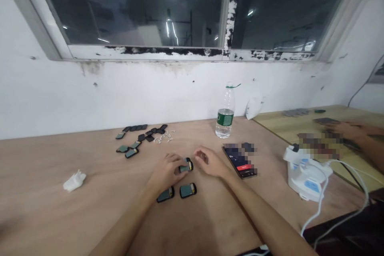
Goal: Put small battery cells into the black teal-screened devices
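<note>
My left hand is closed on a small black-cased device, its thumb and fingers at the left side. The device has a greenish-grey panel and a yellowish strip at its right end. Just right of it, my right hand has curled fingers with thumb and index tips close together; anything between them is too small to make out. Two similar devices lie nearer to me, one by my left wrist and another to its right.
Farther back lie several similar devices, black shells and small white pieces. A crumpled tissue lies left. Rightward are a water bottle, a phone, a white power strip with cables, and another person's hands.
</note>
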`<state>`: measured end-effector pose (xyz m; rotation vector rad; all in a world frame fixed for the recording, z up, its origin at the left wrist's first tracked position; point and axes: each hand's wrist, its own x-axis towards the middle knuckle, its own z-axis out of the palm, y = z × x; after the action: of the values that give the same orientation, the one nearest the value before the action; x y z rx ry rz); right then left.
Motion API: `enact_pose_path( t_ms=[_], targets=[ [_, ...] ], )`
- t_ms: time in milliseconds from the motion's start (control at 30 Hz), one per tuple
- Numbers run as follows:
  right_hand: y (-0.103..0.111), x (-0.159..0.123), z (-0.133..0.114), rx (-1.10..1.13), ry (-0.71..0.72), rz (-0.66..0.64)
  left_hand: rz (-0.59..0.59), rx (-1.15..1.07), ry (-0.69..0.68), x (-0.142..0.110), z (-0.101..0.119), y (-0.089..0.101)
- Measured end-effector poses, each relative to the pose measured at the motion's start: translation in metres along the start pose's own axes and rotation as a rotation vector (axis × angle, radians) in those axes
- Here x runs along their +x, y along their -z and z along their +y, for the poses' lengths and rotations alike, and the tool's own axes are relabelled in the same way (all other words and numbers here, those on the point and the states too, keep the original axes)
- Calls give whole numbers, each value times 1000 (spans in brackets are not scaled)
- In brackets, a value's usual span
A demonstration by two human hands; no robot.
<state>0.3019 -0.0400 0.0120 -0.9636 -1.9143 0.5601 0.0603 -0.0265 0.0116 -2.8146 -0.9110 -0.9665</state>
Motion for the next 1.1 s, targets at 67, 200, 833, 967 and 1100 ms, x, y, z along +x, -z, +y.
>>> enact_pose_path(
  t_ms=[67,200,833,967,1100],
  targets=[
    [-5,-1,-5,-14,47,-72,57,-9,-4,-2,-3,-2],
    [-9,-1,-9,-33,82,-78,124,6,-35,-5,-8,-6],
    [-6,-2,-10,15,79,-121,164,11,-117,-7,-8,-7],
    [-8,-1,-11,43,108,-83,160,-8,-96,-7,-7,-7],
    [-5,2,-7,90,15,-29,100,-10,-60,-6,-3,-5]
  ],
)
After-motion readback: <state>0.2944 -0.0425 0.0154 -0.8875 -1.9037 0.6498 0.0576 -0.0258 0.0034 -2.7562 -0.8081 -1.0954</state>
